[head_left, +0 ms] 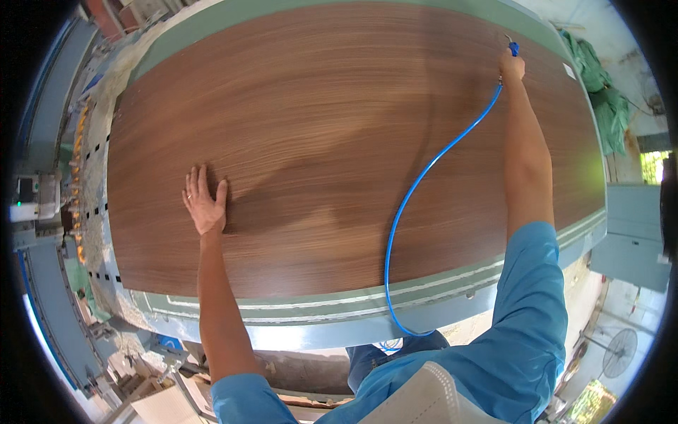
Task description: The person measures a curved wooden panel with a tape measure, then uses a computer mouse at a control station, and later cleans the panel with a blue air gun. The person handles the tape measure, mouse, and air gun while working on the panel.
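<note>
A large brown wood-grain panel [318, 141] lies flat on a green-topped machine bed [339, 305]. On its left part my left hand [205, 201] rests palm down, fingers spread, with a ring on one finger. Stretched far out over the panel's right far corner, my right hand [512, 67] grips a blue air blow gun [514, 49] whose thin metal nozzle points away from me. From the gun's lower end a blue air hose [402, 205] curves across the panel and drops over the near edge toward my legs.
Along the left side stands a machine gantry [46, 198] with a row of yellow parts [80, 184]. Green cloth or bags [609, 109] hang at the far right. A grey cabinet [632, 237] and a standing fan [620, 352] are on the right. Boards [166, 406] lie at lower left.
</note>
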Available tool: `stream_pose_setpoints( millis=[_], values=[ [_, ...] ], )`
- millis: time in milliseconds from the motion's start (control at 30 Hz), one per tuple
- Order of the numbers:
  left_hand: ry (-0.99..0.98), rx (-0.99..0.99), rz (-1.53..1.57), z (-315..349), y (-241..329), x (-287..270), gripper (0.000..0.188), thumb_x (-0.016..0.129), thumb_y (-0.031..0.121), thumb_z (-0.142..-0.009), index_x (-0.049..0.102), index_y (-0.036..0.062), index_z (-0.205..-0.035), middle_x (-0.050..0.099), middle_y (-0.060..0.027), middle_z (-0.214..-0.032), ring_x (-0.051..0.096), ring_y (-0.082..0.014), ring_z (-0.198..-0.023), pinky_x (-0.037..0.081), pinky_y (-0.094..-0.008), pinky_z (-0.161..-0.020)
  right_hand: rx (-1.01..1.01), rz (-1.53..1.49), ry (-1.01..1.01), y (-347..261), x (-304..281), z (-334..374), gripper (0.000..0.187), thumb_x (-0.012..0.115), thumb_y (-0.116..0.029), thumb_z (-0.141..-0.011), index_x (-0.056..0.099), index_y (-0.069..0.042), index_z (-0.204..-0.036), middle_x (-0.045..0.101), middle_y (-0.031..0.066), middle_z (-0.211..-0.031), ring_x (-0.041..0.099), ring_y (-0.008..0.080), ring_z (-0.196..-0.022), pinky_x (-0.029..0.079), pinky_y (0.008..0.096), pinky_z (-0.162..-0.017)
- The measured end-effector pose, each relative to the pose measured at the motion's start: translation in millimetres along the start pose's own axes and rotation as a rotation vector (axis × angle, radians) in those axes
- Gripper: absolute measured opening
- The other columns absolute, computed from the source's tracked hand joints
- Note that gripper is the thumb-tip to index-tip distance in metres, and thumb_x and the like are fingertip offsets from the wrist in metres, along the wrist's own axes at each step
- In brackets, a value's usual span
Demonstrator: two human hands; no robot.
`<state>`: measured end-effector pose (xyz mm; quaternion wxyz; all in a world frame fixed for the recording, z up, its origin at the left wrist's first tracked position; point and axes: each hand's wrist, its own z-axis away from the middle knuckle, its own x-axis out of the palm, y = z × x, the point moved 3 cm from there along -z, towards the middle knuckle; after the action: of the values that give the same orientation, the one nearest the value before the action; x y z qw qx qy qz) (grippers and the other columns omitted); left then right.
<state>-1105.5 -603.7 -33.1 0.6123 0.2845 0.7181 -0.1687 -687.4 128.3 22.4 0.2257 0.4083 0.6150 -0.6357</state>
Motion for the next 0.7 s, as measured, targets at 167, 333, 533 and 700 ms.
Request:
stream_pose_setpoints(
  millis=[167, 333, 533, 700],
  values=[
    [-0.006, -0.005, 0.002, 0, -7, 6, 0.068, 0.051, 0.056, -0.096, 0.039, 0.0198, -0.153, 0.034, -0.0076, -0.16, 0.024, -0.028, -0.151, 0.016, -0.0519, -0.123, 0.034, -0.009, 0.038, 49, -80, -23, 0.055, 0.055, -0.047, -0.093, 0.067, -0.001, -0.122, 0.068, 0.0236, -0.12, 0.065, 0.0378, -0.115, 0.052, 0.0467, -0.096],
    [-0.029, -0.02, -0.014, -1, -10, 11, 0.071, 0.041, 0.065, -0.098, 0.035, 0.0216, -0.155, 0.031, -0.0042, -0.161, 0.023, -0.0251, -0.151, 0.015, -0.0495, -0.125, 0.106, 0.139, 0.067, 115, -141, -44, 0.054, 0.056, -0.044, -0.09, 0.068, 0.0, -0.121, 0.068, 0.0228, -0.12, 0.067, 0.0376, -0.111, 0.053, 0.0458, -0.092],
    [-0.029, 0.004, 0.036, -4, 24, -16, 0.065, 0.049, 0.055, -0.098, 0.043, 0.0163, -0.15, 0.038, -0.007, -0.158, 0.031, -0.0273, -0.147, 0.021, -0.0482, -0.122, 0.25, -0.047, -0.054, 211, -213, -56, 0.048, 0.064, -0.051, -0.087, 0.067, -0.004, -0.078, 0.067, 0.0105, -0.076, 0.065, 0.0245, -0.064, 0.052, 0.0391, -0.06],
    [-0.151, -0.201, 0.156, 14, 18, -34, 0.06, 0.06, 0.046, -0.095, 0.053, 0.012, -0.143, 0.048, -0.0148, -0.149, 0.042, -0.034, -0.14, 0.031, -0.0507, -0.116, 0.023, -0.655, -1.042, 141, -168, 118, 0.04, 0.057, -0.043, -0.101, 0.066, -0.006, -0.112, 0.053, -0.006, -0.06, 0.049, 0.0031, -0.048, 0.035, 0.0196, -0.042]
  ],
)
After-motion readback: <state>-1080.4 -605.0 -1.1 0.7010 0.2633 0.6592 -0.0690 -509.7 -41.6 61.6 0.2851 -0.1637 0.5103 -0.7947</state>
